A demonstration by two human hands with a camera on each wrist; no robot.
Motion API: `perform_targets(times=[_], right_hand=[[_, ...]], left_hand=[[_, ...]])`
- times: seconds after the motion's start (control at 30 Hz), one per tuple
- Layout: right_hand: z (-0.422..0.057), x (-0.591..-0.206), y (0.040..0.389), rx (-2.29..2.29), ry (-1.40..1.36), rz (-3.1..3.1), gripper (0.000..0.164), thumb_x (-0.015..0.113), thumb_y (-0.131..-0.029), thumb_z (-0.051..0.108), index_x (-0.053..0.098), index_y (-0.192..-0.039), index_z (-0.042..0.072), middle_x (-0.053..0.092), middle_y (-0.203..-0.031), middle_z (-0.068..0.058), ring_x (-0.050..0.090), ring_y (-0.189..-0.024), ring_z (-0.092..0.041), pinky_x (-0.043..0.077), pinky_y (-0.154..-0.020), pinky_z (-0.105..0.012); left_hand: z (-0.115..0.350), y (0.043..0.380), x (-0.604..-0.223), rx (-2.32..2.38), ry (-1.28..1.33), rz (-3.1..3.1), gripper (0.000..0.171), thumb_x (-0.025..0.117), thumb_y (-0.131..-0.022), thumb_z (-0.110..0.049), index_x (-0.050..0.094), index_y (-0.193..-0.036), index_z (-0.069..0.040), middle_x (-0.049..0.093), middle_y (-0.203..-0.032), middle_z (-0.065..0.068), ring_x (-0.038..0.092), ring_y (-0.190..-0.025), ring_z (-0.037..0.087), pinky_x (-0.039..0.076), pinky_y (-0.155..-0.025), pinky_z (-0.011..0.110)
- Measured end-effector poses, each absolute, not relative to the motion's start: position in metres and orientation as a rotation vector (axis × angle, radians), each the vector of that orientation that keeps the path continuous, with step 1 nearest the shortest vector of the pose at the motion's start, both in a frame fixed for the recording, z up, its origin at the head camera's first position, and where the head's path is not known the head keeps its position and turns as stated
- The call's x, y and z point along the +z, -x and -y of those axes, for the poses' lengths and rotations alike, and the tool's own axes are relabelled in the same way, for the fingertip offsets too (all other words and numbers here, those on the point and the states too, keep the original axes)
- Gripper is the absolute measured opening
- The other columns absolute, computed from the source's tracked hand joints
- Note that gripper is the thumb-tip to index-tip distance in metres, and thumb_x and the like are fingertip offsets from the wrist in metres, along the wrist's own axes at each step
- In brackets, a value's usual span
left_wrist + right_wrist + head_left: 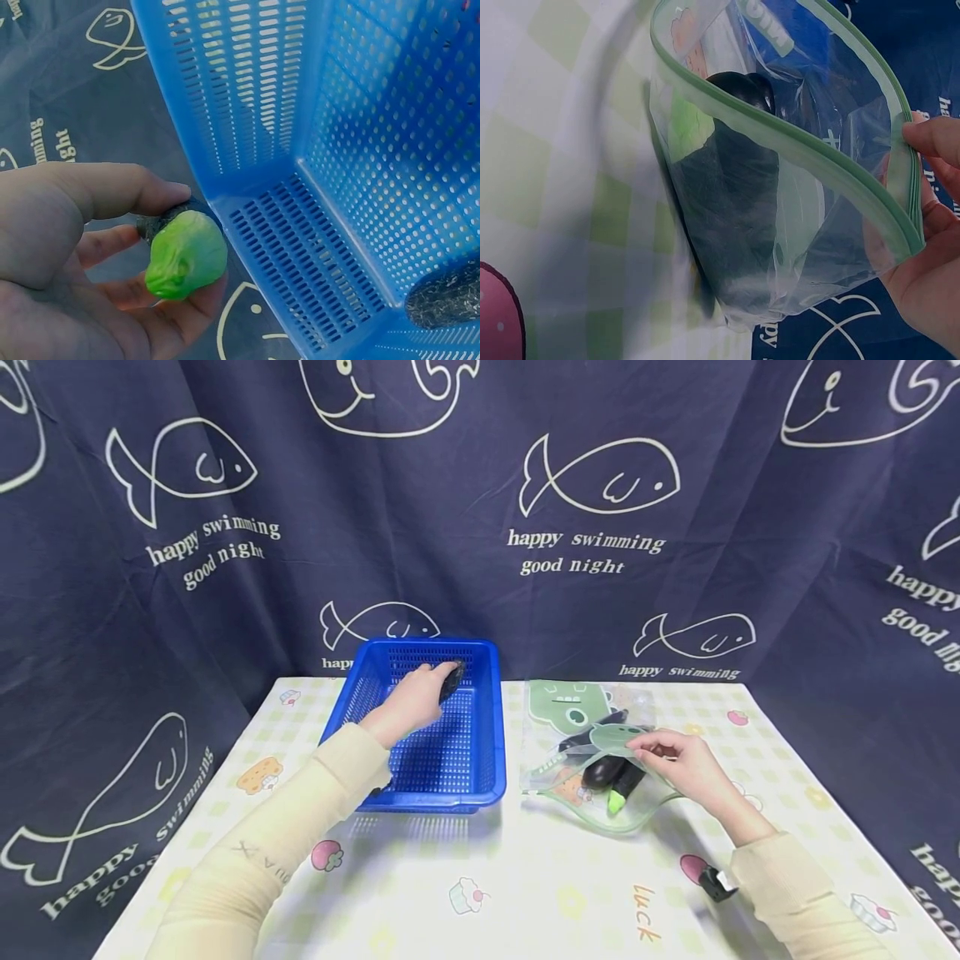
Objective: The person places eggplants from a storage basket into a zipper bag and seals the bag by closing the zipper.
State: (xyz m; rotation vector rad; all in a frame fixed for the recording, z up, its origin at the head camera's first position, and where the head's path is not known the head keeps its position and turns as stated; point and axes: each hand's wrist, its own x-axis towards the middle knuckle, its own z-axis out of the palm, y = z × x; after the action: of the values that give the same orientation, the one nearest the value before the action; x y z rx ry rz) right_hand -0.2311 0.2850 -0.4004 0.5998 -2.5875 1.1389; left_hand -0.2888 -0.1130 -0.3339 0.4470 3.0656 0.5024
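Two hands show in the head view. Just above the middle of the lower half, we see the left hand [408, 697] over the blue basket [442, 798], fingers bent around a dark, green-ended eggplant [452, 683]. Right of centre, the right hand [686, 768] pinches the green edge of a clear bag [543, 703], its mouth gaping and dark eggplants [606, 770] inside. At the left wrist view's lower right, we notice another dark piece [446, 296] in the basket.

Curtain [420, 527] reads "happy swimming good night"; tablecloth [540, 852], "luck".
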Motion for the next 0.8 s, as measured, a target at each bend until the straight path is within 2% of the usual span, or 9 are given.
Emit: perform_targets(times=[0.23, 0.5, 0.8], right_hand=[[-0.283, -0.400, 0.230, 1.119, -0.594, 2.591, 0.014, 0.067, -0.084, 0.004, 0.072, -0.098, 0.007, 0.070, -0.097, -0.012, 0.059, -0.076, 0.004, 0.047, -0.064, -0.014], [-0.267, -0.376, 0.213, 1.103, -0.583, 2.595, 0.013, 0.065, -0.083, -0.004, 0.069, -0.095, -0.003, 0.068, -0.096, -0.021, 0.059, -0.072, 0.001, 0.047, -0.062, -0.016], [-0.263, -0.370, 0.210, 1.103, -0.601, 2.581, 0.013, 0.065, -0.083, -0.005, 0.069, -0.095, -0.003, 0.068, -0.095, -0.021, 0.059, -0.072, 0.000, 0.047, -0.062, -0.016]], left_hand=[[0.110, 0.282, -0.335, 0.473, -0.508, -3.098, 0.072, 0.069, -0.081, -0.005, 0.035, -0.144, -0.014, 0.054, -0.125, 0.019, 0.054, -0.110, 0.035, 0.046, -0.094, 0.049], [0.107, 0.274, -0.332, 0.514, -0.556, -3.105, 0.072, 0.070, -0.080, -0.004, 0.037, -0.143, -0.013, 0.055, -0.118, 0.019, 0.056, -0.102, 0.033, 0.048, -0.090, 0.046], [0.105, 0.261, -0.330, 0.534, -0.708, -3.165, 0.066, 0.069, -0.078, -0.002, 0.044, -0.138, -0.009, 0.058, -0.109, 0.019, 0.058, -0.096, 0.033, 0.049, -0.085, 0.045]])
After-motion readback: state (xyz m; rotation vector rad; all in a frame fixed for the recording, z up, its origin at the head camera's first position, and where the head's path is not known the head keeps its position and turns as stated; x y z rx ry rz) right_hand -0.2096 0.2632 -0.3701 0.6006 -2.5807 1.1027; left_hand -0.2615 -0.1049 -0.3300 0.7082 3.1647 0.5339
